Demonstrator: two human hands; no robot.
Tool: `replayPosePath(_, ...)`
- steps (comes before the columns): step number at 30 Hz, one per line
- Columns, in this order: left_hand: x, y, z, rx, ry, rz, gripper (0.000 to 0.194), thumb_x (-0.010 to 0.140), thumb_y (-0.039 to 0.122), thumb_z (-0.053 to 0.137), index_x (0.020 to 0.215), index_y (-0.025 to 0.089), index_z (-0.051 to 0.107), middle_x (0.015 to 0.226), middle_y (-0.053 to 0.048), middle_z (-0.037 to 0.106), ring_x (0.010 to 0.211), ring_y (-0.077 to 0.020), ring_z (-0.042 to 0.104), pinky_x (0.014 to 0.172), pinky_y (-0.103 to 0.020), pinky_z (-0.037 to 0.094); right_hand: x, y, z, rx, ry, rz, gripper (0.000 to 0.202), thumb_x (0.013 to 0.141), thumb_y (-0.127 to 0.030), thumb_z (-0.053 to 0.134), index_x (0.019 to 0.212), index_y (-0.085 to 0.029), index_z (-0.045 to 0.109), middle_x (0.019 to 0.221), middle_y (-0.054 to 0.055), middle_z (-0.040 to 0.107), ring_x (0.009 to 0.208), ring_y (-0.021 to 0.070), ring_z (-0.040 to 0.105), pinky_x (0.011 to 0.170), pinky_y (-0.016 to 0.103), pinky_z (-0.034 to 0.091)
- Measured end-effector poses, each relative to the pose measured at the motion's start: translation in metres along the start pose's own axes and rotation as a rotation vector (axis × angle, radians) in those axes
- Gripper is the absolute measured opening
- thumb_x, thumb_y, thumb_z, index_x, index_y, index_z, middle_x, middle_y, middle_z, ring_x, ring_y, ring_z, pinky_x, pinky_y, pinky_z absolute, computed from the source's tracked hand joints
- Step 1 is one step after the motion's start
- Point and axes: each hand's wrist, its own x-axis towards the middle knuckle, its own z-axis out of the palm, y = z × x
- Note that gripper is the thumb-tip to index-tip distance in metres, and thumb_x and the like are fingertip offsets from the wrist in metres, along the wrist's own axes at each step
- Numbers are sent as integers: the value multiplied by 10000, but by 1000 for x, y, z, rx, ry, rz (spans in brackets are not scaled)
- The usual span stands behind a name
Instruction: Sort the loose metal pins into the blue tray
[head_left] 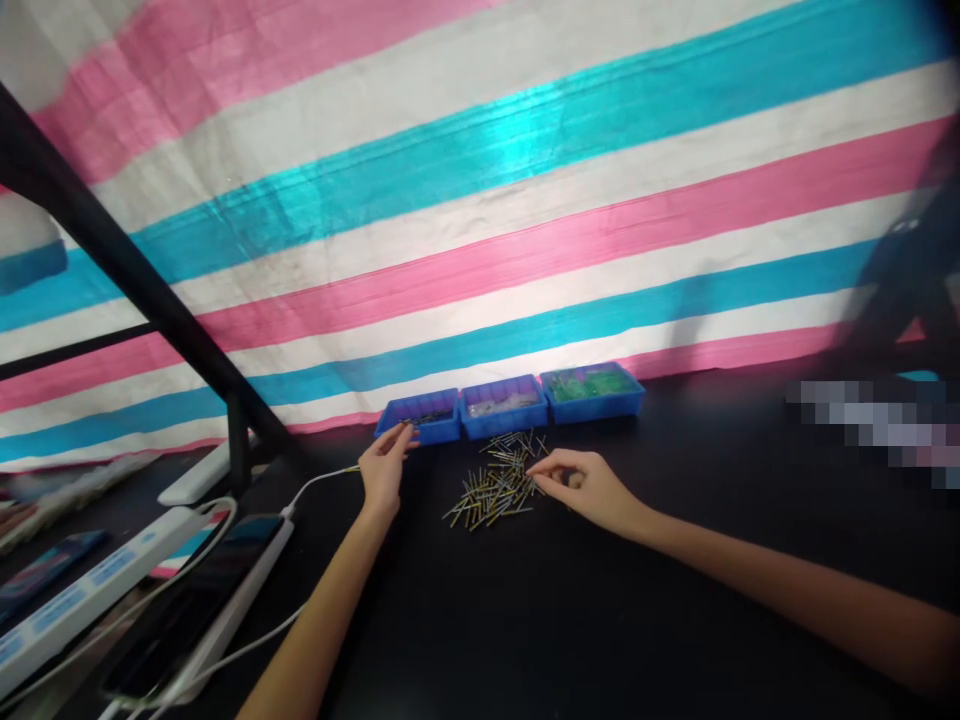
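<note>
On the black table lies a loose pile of thin silvery and yellow rods, too small to name more exactly. My right hand is at the pile's right edge, thumb and forefinger pinched together at the rods; what sits between the fingertips is hidden. At the left blue bin, which holds small dark pieces, my left hand reaches over the near left corner. Its thumb and forefinger are closed together, and I cannot make out what they hold.
A middle blue bin holds clear pieces, and a right blue bin holds green ones. Leftward are a phone with a white cable, a power strip and a black slanted post. Striped sheeting hangs behind.
</note>
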Motion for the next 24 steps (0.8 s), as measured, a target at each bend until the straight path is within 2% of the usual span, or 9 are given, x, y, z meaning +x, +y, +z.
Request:
replayPosePath(6, 11, -2, -10, -78, -42, -69, 508, 646, 366, 694, 1072, 101, 613, 1051, -157, 643, 771, -193, 664, 522, -198, 411, -1, -1, 1, -40, -2, -44, 193, 775, -292, 567, 841, -160, 692, 659, 22, 579, 536, 97, 457, 437, 209, 317)
replayPosePath(10, 5, 5, -7, -173, -196, -93, 489, 666, 338, 691, 1119, 183, 595, 1199, -116, 574, 886, -208, 650, 577, -204, 440, -1, 0, 2, -87, -6, -60, 191, 782, -282, 550, 850, -169, 689, 672, 23, 583, 548, 104, 480, 447, 213, 331)
replayPosePath(13, -3, 13, -3, -157, -307, -63, 483, 682, 370, 675, 1124, 194, 593, 1213, -104, 562, 927, -226, 635, 598, -216, 445, -1, 0, 1, -214, 33, -71, 181, 773, -290, 554, 851, -192, 684, 696, 20, 586, 587, 118, 507, 504, 230, 370)
replayPosePath(16, -12, 22, -2, 33, -432, 63, 428, 717, 423, 626, 1063, 173, 628, 1128, -109, 605, 897, -219, 624, 629, -246, 453, -4, -3, -1, -438, 86, -57, 226, 719, -364, 609, 896, -235, 662, 822, 22, 596, 721, 156, 548, 603, 264, 411)
replayPosePath(19, -19, 29, -6, 338, -678, 244, 344, 725, 428, 613, 987, 209, 661, 1069, -83, 619, 880, -199, 589, 732, -303, 453, -8, -6, -3, -637, 90, -59, 415, 662, -450, 642, 1028, -260, 600, 1017, 43, 557, 921, 219, 539, 655, 295, 428)
replayPosePath(21, -21, 31, -11, 506, -820, 324, 367, 685, 422, 656, 1000, 233, 651, 1028, -65, 622, 881, -192, 569, 782, -327, 441, -9, -6, -4, -726, 61, -55, 488, 688, -487, 607, 1111, -250, 550, 1073, 68, 526, 964, 239, 530, 660, 306, 433)
replayPosePath(24, -22, 29, -17, 638, -934, 374, 465, 592, 429, 726, 1001, 228, 636, 962, -52, 618, 856, -184, 556, 771, -314, 440, -9, -4, -4, -824, 19, -23, 548, 736, -540, 536, 1177, -217, 505, 1080, 102, 518, 948, 258, 540, 653, 318, 435)
